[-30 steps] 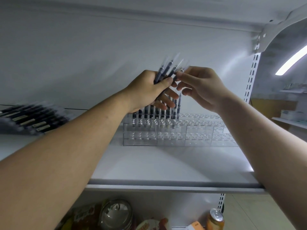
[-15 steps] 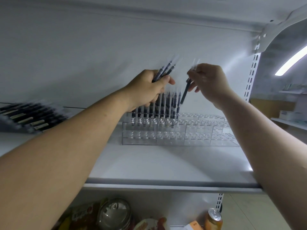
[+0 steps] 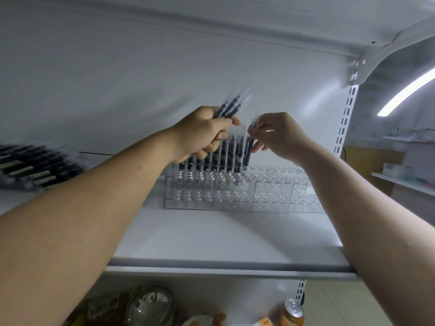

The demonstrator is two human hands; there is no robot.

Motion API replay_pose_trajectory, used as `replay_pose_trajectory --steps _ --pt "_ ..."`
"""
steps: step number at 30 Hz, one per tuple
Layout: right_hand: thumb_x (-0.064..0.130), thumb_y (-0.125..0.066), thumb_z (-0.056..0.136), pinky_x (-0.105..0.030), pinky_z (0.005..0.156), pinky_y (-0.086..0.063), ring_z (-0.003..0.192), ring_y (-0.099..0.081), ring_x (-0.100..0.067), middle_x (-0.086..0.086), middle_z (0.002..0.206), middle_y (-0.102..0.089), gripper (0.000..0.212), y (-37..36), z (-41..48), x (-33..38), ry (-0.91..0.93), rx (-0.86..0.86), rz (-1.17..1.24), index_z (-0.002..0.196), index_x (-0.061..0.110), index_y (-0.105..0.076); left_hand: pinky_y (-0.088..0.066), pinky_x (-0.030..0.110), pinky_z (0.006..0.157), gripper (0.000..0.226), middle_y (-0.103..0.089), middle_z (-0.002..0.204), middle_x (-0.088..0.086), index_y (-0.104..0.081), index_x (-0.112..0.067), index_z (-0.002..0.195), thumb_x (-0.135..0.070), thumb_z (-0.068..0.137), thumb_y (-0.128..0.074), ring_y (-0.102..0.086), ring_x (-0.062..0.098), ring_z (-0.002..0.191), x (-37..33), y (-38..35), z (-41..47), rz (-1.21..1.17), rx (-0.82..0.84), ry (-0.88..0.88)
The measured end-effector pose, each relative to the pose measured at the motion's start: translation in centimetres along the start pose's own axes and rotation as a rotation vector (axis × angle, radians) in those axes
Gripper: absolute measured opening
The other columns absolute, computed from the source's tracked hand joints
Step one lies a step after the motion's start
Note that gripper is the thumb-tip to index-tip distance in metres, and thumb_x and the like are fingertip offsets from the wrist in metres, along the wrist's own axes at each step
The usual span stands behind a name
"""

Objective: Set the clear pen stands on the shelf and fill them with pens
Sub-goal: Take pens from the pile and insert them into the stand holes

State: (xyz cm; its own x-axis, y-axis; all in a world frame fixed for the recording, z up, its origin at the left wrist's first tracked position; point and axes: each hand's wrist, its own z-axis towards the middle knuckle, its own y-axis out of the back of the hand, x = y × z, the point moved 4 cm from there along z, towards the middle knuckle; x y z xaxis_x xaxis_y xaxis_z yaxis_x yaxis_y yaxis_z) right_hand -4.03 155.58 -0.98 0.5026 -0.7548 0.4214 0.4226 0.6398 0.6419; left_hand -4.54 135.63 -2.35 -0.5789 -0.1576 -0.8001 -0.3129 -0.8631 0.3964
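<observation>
One pen (image 3: 249, 148) between right fingers (image 3: 264, 126)

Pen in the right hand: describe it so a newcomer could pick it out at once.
On the white shelf, a row of clear pen stands sits at the back. At the right end of the standing pens, the right hand pinches one dark pen. It is single and tilted, unlike the bundle gripped in the left hand.
</observation>
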Motion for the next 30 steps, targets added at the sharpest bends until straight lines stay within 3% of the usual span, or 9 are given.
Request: replay_pose_trajectory --steps 9,18,22,25,27,30 --pt "0.018 -0.071 0.098 -0.068 0.083 -0.058 0.071 -0.080 -0.017 -0.021 0.082 -0.077 0.021 -0.6 0.2 -0.8 -0.059 0.102 -0.021 0.089 -0.001 -0.070 -0.027 0.023 0.042 0.027 -0.050 0.080 0.002 -0.066 -0.009 0.122 -0.022 0.114 -0.044 -0.034 0.009 0.052 0.2 0.0 0.1 0.061 0.004 -0.020" --pt "0.030 -0.077 0.094 -0.047 0.085 -0.063 0.077 -0.078 -0.017 0.002 0.076 -0.080 0.023 -0.8 0.1 -1.1 -0.046 0.196 -0.137 0.085 0.009 -0.079 -0.034 0.024 0.044 0.028 -0.066 0.087 0.009 -0.072 -0.011 0.116 -0.026 0.113 -0.049 -0.040 0.011 0.053 0.3 0.0 0.1 0.137 -0.017 -0.057" --pt "0.037 -0.081 0.089 -0.044 0.084 -0.065 0.076 -0.078 -0.015 0.001 0.081 -0.080 0.020 0.8 0.3 -1.3 -0.025 0.064 -0.103 0.094 0.018 -0.076 -0.033 0.024 0.045 0.028 -0.066 0.086 0.009 -0.072 -0.012 0.115 -0.027 0.114 -0.048 -0.039 0.011 0.052 0.2 -0.1 0.1 0.129 -0.016 -0.060" --pt "0.025 -0.080 0.091 -0.038 0.076 -0.065 0.072 -0.073 -0.014 -0.003 0.086 -0.078 0.015 1.9 0.5 -0.5 0.052 -0.083 0.090 0.100 0.014 -0.075 -0.033 0.024 0.045 0.029 -0.065 0.086 0.009 -0.072 -0.013 0.117 -0.027 0.114 -0.048 -0.039 0.011 0.052 0.3 0.0 0.2 0.126 -0.014 -0.063" --pt "0.012 -0.078 0.092 -0.031 0.064 -0.056 0.072 -0.067 -0.019 -0.006 0.084 -0.075 0.003 1.9 0.4 0.2 0.075 -0.061 0.350 0.095 0.012 -0.076 -0.033 0.023 0.044 0.029 -0.065 0.084 0.008 -0.072 -0.014 0.117 -0.028 0.114 -0.047 -0.039 0.011 0.051 0.3 -0.1 0.2 0.124 -0.011 -0.062" --pt "0.008 -0.077 0.092 -0.032 0.064 -0.044 0.077 -0.064 -0.025 -0.018 0.089 -0.069 0.005 1.2 0.4 0.7 0.036 0.041 0.650 0.089 0.006 -0.075 -0.031 0.024 0.044 0.030 -0.065 0.079 0.006 -0.072 -0.014 0.118 -0.030 0.114 -0.047 -0.038 0.012 0.051 0.3 -0.2 0.2 0.122 -0.009 -0.057"
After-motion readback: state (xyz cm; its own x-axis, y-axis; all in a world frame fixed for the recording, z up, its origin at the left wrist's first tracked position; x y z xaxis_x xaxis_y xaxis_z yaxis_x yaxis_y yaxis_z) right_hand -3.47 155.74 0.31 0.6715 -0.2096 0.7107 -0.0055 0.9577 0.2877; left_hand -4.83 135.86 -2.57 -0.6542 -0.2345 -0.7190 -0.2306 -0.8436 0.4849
